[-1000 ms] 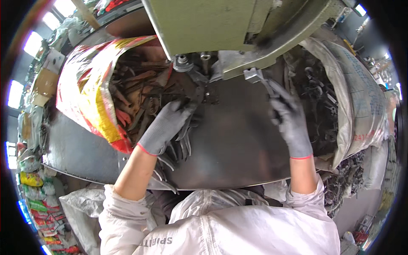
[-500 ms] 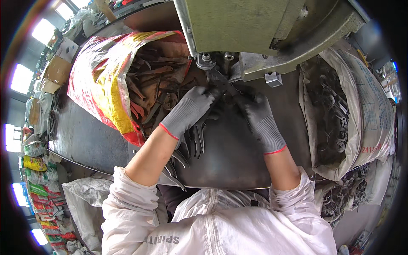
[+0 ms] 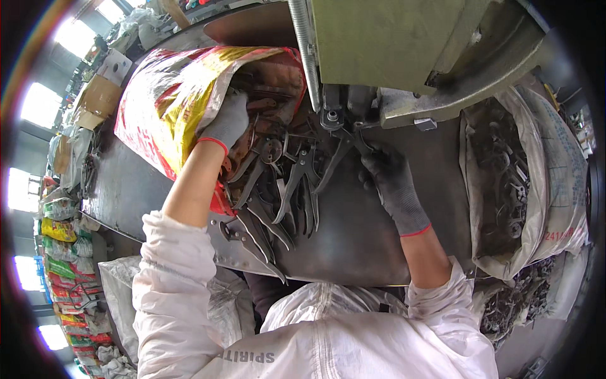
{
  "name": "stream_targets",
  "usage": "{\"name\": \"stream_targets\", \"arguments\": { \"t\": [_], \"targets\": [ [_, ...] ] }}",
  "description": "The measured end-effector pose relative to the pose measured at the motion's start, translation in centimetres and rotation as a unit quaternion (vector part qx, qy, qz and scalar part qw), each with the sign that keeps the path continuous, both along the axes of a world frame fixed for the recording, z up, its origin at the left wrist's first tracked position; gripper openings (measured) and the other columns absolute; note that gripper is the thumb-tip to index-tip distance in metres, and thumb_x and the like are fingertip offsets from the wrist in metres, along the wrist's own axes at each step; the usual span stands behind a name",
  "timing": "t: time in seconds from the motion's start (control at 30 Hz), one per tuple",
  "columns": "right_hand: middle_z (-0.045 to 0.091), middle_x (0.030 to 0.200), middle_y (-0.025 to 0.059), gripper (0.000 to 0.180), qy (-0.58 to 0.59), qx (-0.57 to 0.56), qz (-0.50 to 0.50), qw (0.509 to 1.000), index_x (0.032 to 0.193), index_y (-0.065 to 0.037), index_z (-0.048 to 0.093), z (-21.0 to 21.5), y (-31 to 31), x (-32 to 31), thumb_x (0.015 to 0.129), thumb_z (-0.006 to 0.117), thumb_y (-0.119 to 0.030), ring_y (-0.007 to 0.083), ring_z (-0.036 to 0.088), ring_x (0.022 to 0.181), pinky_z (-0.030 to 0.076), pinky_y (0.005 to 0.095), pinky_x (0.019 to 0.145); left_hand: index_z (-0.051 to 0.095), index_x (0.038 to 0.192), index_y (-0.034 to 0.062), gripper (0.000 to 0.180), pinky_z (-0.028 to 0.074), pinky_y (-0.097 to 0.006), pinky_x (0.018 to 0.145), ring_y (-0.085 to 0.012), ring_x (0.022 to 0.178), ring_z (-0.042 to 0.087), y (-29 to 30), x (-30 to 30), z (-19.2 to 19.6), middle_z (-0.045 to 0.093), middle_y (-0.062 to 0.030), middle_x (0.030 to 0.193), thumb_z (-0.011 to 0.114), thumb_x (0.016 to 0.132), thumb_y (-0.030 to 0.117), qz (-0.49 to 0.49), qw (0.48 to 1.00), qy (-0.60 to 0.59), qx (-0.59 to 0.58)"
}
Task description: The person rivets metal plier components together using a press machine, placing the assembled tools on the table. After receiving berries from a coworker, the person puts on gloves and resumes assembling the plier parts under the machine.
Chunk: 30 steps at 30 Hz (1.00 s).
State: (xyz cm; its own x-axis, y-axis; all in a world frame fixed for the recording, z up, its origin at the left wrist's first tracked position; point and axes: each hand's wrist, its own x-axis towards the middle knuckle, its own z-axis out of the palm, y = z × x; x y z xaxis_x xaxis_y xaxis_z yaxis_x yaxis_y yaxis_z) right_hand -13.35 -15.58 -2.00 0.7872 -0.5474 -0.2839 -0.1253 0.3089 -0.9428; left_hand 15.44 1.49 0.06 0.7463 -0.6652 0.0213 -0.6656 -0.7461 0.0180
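Observation:
My left hand [image 3: 228,121], in a grey glove with a red cuff, reaches into the mouth of a red, white and yellow sack [image 3: 180,104]. Its fingers are hidden among the dark metal parts [image 3: 259,104] there. In front of the machine, my gloved right hand [image 3: 390,177] is closed on one handle of a pliers-like metal tool [image 3: 341,155]. The tool's upper end sits under the machine's small metal head [image 3: 332,117]. Several similar pliers-like tools [image 3: 297,180] lie in a heap between my hands, handles toward me.
The large green machine [image 3: 385,44] overhangs the far side of the dark metal table [image 3: 353,246]. At right stands an open whitish sack [image 3: 536,170] of metal parts, with more metal pieces [image 3: 514,297] below it. Stacked colourful sacks [image 3: 63,271] line the far left.
My left hand has left the tool at the machine and moved left into the sack. My right hand has shifted slightly down, staying at the tool. The view has shifted a little.

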Motion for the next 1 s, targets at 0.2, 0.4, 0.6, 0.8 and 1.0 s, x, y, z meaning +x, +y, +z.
{"name": "stream_targets", "arguments": {
  "t": [0.2,0.4,0.6,0.8,1.0],
  "targets": [
    [0.056,0.078,0.0024,0.029,0.036,-0.054,0.006,0.998,0.111,0.005,0.055,2.2,0.4,-0.3,0.084,0.056,-0.004,0.0054,0.051,0.064,0.044,0.0221,0.055,0.055,0.115,0.0044,0.031,0.041,-0.039,0.094,-0.0346,0.111,0.052,4.0,4.1,-5.9,0.055,-0.0215,0.118,0.044,0.086,0.011,-0.037,0.997,-0.012,-0.070],
    [0.056,0.075,0.0018,0.029,0.054,-0.098,-0.003,0.994,0.111,0.006,0.055,1.4,0.5,-1.7,0.084,0.057,-0.007,0.0058,0.050,0.062,0.043,0.0222,0.054,0.051,0.116,0.0042,0.036,0.041,-0.039,0.093,-0.0355,0.110,0.051,1.3,0.4,-3.1,0.054,-0.0210,0.117,0.056,0.084,0.019,-0.018,0.983,-0.018,-0.184],
    [0.058,0.078,0.0052,0.032,0.020,0.003,0.026,0.999,0.117,0.008,0.050,0.2,0.3,-1.7,0.088,0.053,-0.004,0.0093,0.051,0.055,0.042,0.0246,0.046,0.051,0.117,0.0026,0.044,0.043,-0.039,0.087,-0.0346,0.100,0.056,2.0,-10.1,6.0,0.059,-0.0199,0.106,0.066,0.078,0.019,-0.095,0.971,-0.008,-0.218],
    [0.057,0.080,0.0063,0.029,-0.086,0.025,-0.007,0.996,0.117,0.007,0.049,-0.4,2.1,-1.7,0.089,0.053,-0.003,0.0086,0.051,0.054,0.043,0.0228,0.047,0.054,0.096,-0.0026,0.028,0.042,-0.029,0.063,-0.0162,0.066,0.047,1.7,-16.3,9.4,0.053,-0.0127,0.074,0.068,0.074,0.007,-0.208,0.935,0.207,-0.198],
    [0.062,0.091,0.0195,0.027,-0.111,-0.314,0.085,0.939,0.106,-0.003,0.057,-5.6,2.0,-1.2,0.082,0.059,-0.014,0.0254,0.062,0.075,0.050,0.0372,0.066,0.053,0.093,-0.0014,0.022,0.043,-0.032,0.065,-0.0171,0.067,0.051,-3.5,-20.5,6.8,0.049,-0.0142,0.069,0.064,0.079,0.011,-0.227,0.880,0.354,-0.219]
  ]
}}
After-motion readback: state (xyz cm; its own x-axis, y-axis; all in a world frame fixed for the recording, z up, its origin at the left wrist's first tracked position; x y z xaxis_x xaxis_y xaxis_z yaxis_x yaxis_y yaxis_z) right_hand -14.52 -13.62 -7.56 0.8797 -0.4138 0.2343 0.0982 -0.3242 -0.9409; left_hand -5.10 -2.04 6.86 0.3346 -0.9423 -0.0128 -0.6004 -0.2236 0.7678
